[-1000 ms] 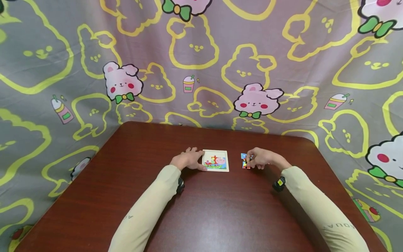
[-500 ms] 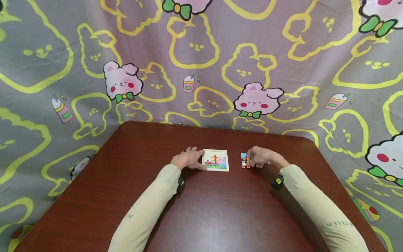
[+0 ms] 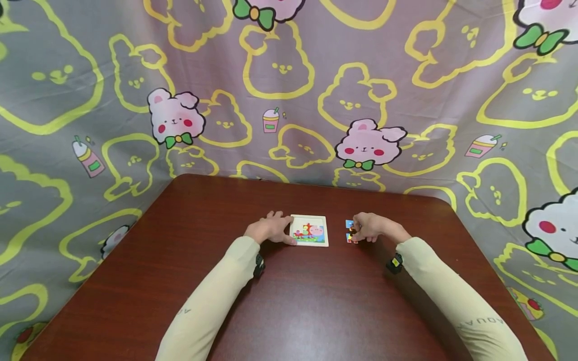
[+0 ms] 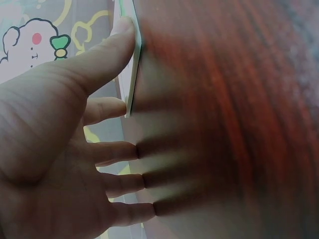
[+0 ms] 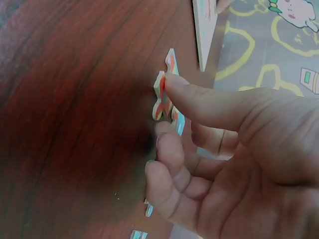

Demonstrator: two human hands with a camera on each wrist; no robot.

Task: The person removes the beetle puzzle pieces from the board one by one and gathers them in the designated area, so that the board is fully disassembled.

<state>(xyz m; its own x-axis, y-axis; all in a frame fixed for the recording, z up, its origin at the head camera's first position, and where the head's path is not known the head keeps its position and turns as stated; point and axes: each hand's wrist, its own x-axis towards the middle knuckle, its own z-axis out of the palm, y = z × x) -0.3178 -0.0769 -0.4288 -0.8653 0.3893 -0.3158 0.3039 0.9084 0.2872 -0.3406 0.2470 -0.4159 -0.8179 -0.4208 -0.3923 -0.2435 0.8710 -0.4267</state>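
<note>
My left hand (image 3: 271, 228) rests at the left side of a small jigsaw puzzle tray (image 3: 326, 231), its fingers spread and fairly straight. In the left wrist view the thumb (image 4: 124, 30) lies on the tray's edge and the index fingertip touches its corner. Inside the tray, a partly assembled picture shows a pink cartoon face and red shapes. To its right, my right hand (image 3: 371, 226) pinches a puzzle piece (image 5: 159, 92) between thumb and curled fingers, low over the table. Beside this piece lie other puzzle pieces (image 3: 349, 222), partly hidden by the hand.
More small pieces (image 5: 139, 234) lie beyond the right hand's fingers in the right wrist view. The dark red-brown wooden table (image 3: 289, 301) runs back to a cartoon-printed curtain (image 3: 289, 100). A dark device (image 3: 395, 263) sits at the right wrist.
My right hand and wrist have shifted slightly to the left at the loose pieces. The left hand and the tray stay in place.
</note>
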